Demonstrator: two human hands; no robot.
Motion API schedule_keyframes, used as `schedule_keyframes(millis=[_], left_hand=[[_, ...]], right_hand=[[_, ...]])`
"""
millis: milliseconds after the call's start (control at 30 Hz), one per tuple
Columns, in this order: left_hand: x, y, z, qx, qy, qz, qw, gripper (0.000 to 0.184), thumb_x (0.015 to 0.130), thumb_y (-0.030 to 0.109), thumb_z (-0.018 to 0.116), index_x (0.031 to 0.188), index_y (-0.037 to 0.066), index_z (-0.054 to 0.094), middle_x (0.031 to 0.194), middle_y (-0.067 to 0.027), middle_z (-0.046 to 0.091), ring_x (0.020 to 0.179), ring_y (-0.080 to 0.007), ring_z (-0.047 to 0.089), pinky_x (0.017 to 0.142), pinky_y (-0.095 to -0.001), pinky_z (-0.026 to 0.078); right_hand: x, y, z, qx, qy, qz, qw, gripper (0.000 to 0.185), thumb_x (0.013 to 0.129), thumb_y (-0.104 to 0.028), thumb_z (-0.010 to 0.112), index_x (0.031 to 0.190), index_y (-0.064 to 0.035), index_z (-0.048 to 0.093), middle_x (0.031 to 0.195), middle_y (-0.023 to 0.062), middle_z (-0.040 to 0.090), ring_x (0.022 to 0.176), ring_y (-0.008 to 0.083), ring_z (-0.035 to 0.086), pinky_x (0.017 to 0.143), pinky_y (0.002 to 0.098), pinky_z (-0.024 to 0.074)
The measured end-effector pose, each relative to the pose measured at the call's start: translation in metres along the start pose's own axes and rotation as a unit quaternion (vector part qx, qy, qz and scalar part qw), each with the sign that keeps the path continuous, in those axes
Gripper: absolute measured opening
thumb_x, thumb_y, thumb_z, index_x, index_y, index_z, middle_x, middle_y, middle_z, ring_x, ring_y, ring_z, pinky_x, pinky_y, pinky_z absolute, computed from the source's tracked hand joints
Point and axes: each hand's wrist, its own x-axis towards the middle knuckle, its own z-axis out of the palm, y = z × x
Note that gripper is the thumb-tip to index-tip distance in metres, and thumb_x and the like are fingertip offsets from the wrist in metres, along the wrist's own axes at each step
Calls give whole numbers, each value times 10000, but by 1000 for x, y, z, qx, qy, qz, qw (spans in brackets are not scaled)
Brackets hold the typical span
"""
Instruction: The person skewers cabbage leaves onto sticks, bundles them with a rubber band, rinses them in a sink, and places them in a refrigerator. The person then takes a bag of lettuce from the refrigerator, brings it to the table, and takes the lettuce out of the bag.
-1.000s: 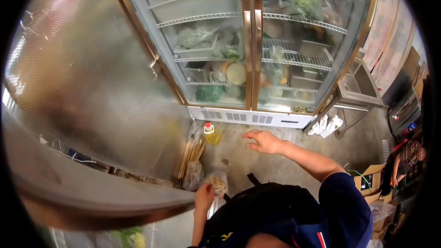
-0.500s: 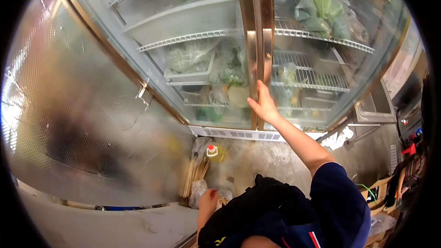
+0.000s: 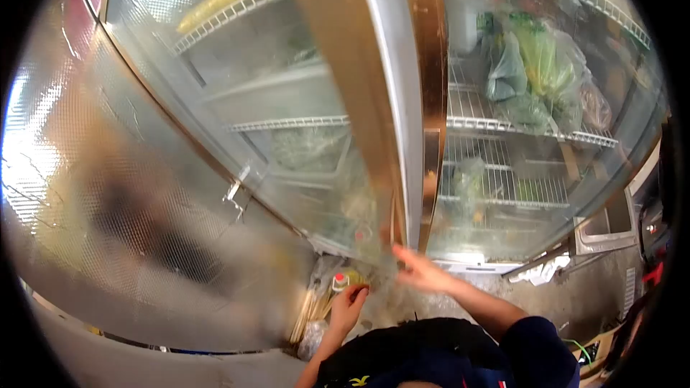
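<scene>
1. A tall left glass door (image 3: 350,50) is standing ajar on its cabinet, its free edge parting from the neighbouring door (image 3: 430,50) and leaning outward toward the camera.
2. The right hand (image 3: 424,274) is reaching to the door's lower free corner, its grip spreading with fingers extending; blur is hiding whether they are touching. The left hand (image 3: 347,305) is hovering beside a red-capped bottle (image 3: 340,282), fingers curling inward (whether that grip is closing on anything, one cannot tell).
3. Glass and a copper-coloured frame (image 3: 370,108) are suggesting a heavy, stiff panel, probably turning easily on hinges; the misted pane is looking slippery and breakable.
4. The frame's free vertical edge is offering the surest hold, ideally around mid-height; the bottom corner is giving fingertips less purchase.
5. The door's long axis is running upright, slanting in view from upper left to lower centre, its pane facing outward.
</scene>
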Motion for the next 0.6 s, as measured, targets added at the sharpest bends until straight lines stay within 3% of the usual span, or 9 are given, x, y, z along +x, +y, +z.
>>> schedule_keyframes(millis=[33,100,167,200,233,267,333,433,600], left_hand=[[2,-16,0,-65,30,8,997,222,871,159,535,980,-24,599,834,-93,640,778,-131,601,706,-253,464],[0,-21,-13,-168,47,-20,984,238,905,170,485,929,-47,581,846,-106,626,792,-170,594,720,-288,478],[-10,-15,-25,-287,91,-35,953,207,888,145,495,891,-35,598,817,-87,634,749,-137,595,731,-273,469],[-24,-2,-35,-226,115,28,967,206,875,142,498,886,-36,599,824,-96,633,771,-176,597,742,-303,458],[-28,-103,-53,-15,182,46,982,236,868,184,506,945,-20,596,951,-116,612,871,-233,576,785,-355,436],[-40,-121,-57,-264,226,33,937,245,888,239,480,958,16,554,933,-100,579,834,-231,544,761,-373,438],[-58,-116,-76,-490,235,-12,839,317,896,312,474,1086,59,487,980,-86,549,867,-232,517,803,-397,424],[-98,-124,-138,-334,235,6,913,358,888,345,487,1126,79,461,928,-43,537,844,-195,506,801,-373,422],[-117,-143,-212,-492,395,-61,774,297,886,379,478,738,122,480,680,9,449,632,-138,435,566,-301,419]], right_hand=[[-7,-12,3,-13,-62,3,998,670,814,-170,575,1383,-104,228,1328,155,401,951,233,566,766,335,484],[-9,-19,13,8,-165,-7,986,552,856,-217,549,1355,-148,325,1261,137,486,1020,216,559,798,299,472],[5,-29,10,-36,-299,-20,953,450,866,-246,536,1287,-132,426,1149,118,565,965,204,586,779,297,471],[11,-34,10,-58,-367,-23,928,409,871,-261,530,1253,-124,476,1094,109,604,937,198,599,770,296,470],[19,-41,10,-61,-330,-38,941,381,872,-268,529,1221,-117,504,1054,101,618,920,195,605,766,296,469],[26,-49,9,-63,-294,-52,952,356,874,-275,528,1189,-110,531,1015,93,633,902,192,611,762,295,468],[42,-48,6,-68,-216,-80,971,335,883,-292,520,1157,-102,554,984,87,643,876,172,615,756,290,467],[80,-66,-6,-69,-188,-56,978,329,870,-279,527,1124,-73,564,979,119,635,855,187,609,736,307,471],[184,-35,7,-13,-50,-51,997,359,865,-215,553,1176,-42,507,1103,98,591,992,177,568,852,288,456]])
